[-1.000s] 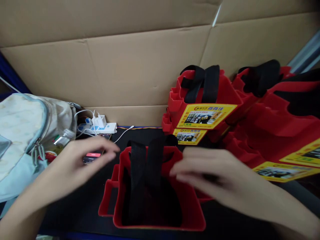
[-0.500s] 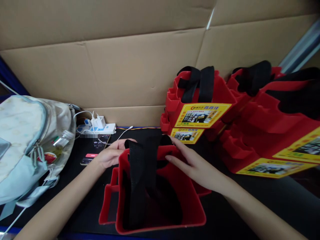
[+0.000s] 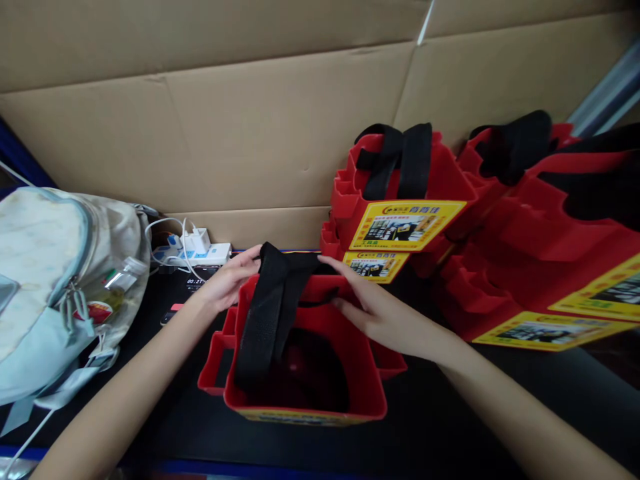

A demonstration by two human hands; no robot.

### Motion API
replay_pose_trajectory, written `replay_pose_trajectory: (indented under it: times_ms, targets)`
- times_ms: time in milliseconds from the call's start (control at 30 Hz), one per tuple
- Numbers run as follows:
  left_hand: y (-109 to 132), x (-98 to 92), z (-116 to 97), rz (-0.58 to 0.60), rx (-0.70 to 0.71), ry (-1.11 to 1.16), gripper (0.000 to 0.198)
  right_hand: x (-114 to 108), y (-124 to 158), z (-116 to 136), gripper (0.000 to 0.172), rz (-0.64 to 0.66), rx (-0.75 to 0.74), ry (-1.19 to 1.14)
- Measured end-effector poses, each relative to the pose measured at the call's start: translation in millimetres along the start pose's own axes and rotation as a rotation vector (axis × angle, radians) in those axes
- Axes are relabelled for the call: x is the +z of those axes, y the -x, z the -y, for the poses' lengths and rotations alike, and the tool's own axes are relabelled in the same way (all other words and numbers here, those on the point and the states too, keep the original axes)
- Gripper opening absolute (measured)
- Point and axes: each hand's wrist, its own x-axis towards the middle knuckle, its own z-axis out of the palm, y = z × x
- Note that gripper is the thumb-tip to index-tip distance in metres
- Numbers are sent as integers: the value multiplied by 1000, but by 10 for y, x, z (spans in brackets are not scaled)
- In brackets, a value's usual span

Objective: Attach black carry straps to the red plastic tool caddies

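Observation:
A red plastic tool box [image 3: 363, 373] with an open top and small side pockets stands before me on the black table. Its wide black webbing strap [image 3: 265, 313] loops over the back rim and hangs down inside the left part. At the back left corner, my left hand [image 3: 233, 277] is closed, its fingertips on the strap's upper fold and partly behind it. My right hand [image 3: 367, 300] grips the back right rim, thumb on the inner side and fingers reaching the strap's top. A yellow label shows under the front rim. The strap's far ends are hidden.
More red tool boxes [image 3: 345, 207] with black straps and yellow labels are stacked at the right. A pale backpack [image 3: 45, 287] lies at the left, near a white power strip [image 3: 215, 253] with cables. A phone [image 3: 193, 283] is partly behind my left arm. Cardboard [image 3: 240, 133] lines the back.
The box has tilted more upright, and its front label now shows. The strap has slid left and its fold stands higher at the back. Both hands have moved slightly inward with it.

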Motion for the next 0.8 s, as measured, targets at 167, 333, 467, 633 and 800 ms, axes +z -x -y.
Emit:
replay_pose_trajectory:
  times_ms: [167,333,467,633,800]
  targets:
    - [205,146,-338,-220,249,-504,21,-11,101,191,50,-378,-198,309]
    - [591,570,-358,-319,354,-1308,26,31,30,433,28,-297,-426,635]
    - [757,744,-143,-180,286,-1601,10,138,-79,411,19,-156,-517,717]
    - [792,729,-32,131,162,-1853,19,111,-98,366,13,84,-441,710]
    - [963,629,-110,153,257,-1718,29,40,82,499,20,93,-348,538]
